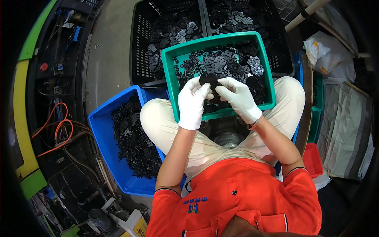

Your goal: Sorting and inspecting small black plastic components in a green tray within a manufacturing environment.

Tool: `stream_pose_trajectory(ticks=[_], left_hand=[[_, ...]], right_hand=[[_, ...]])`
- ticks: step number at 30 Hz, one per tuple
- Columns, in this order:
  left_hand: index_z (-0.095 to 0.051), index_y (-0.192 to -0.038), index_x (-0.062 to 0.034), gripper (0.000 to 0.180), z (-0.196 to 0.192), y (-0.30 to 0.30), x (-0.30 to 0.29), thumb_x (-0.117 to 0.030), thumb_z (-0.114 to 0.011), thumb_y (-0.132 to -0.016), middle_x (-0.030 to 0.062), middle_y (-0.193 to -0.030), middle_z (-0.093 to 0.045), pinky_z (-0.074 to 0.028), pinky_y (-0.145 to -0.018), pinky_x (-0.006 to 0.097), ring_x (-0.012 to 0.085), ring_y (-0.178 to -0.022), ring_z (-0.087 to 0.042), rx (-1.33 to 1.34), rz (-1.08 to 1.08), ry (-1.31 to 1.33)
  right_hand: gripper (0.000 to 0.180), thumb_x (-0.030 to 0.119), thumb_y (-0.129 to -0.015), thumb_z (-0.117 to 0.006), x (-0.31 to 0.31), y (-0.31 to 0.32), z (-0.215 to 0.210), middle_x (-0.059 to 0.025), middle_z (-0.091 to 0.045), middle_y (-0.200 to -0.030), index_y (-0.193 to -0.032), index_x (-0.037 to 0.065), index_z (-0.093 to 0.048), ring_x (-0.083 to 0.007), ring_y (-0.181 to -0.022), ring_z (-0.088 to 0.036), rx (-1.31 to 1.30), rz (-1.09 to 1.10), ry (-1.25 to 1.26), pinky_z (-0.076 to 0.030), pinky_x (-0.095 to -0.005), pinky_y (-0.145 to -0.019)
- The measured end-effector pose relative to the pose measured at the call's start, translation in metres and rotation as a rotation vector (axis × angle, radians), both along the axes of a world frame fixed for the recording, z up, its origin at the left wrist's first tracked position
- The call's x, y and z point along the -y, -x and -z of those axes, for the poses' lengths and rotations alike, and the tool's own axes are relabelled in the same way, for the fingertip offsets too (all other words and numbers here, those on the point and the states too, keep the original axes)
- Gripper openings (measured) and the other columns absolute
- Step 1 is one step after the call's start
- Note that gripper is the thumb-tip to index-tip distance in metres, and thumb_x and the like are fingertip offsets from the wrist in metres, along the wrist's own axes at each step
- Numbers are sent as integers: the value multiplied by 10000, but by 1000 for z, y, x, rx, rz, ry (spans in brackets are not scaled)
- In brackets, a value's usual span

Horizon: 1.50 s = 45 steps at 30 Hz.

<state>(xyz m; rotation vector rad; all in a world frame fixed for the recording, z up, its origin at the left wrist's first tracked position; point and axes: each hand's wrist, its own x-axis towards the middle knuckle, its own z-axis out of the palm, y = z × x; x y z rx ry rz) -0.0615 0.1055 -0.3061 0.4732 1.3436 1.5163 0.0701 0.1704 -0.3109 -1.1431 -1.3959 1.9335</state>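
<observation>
Both my hands wear white gloves and meet over the near side of a green bin (172, 89). Between them is a small flat black plastic part (208, 80) with a rounded outline. My left hand (192, 100) is closed on its left edge, thumb in front. My right hand (239, 97) pinches at its right side with thumb and forefinger; the fingertips partly hide the part. Beneath, the green bin holds many loose black parts (215, 63), some flat and shiny, some small and round.
A blue bin (103, 118) at my left holds black sprue-like pieces (136, 138). Beyond the green bin stand black perforated crates (138, 51) with more flat black parts. At right are plastic bags (329, 55) and a red container (312, 160). A machine with an orange hose (70, 136) stands far left.
</observation>
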Motion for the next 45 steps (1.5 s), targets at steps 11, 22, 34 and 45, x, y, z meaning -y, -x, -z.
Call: stream_pose_trajectory(ticks=[11,22,34,45], left_hand=[[-503,-1162,83,322,0,5,-8,-98,-511,-895,109,-964,-612,-507,-650,252,143,-753,-593,35,-34,-30],[-591,-1067,-56,340,35,43,6,-69,-634,-729,129,-974,-615,-485,-759,356,276,-862,-603,-969,486,228],[-606,-906,-43,221,57,34,0,-145,-674,-723,124,-860,-611,-471,-715,400,302,-831,-593,-1301,681,298],[-575,-951,-22,169,36,32,-8,-127,-631,-832,-9,-727,-562,-433,-533,199,53,-613,-510,-163,239,267]], right_hand=[[202,181,-859,-591,-3,-4,-1,22,-581,-751,-947,0,-611,-26,-632,-484,-14,-43,20,-403,-182,-559],[406,311,-897,-555,-131,-7,-11,-164,-585,-1080,-1104,-35,-509,-197,-918,-590,-372,280,231,-507,-292,-767],[372,234,-904,-523,-45,-13,37,-96,-608,-1004,-1171,-24,-497,-131,-837,-575,-141,18,245,-485,-266,-740],[275,169,-845,-560,0,6,43,-50,-593,-871,-1034,-31,-551,-100,-749,-558,29,-164,209,-469,-241,-650]])
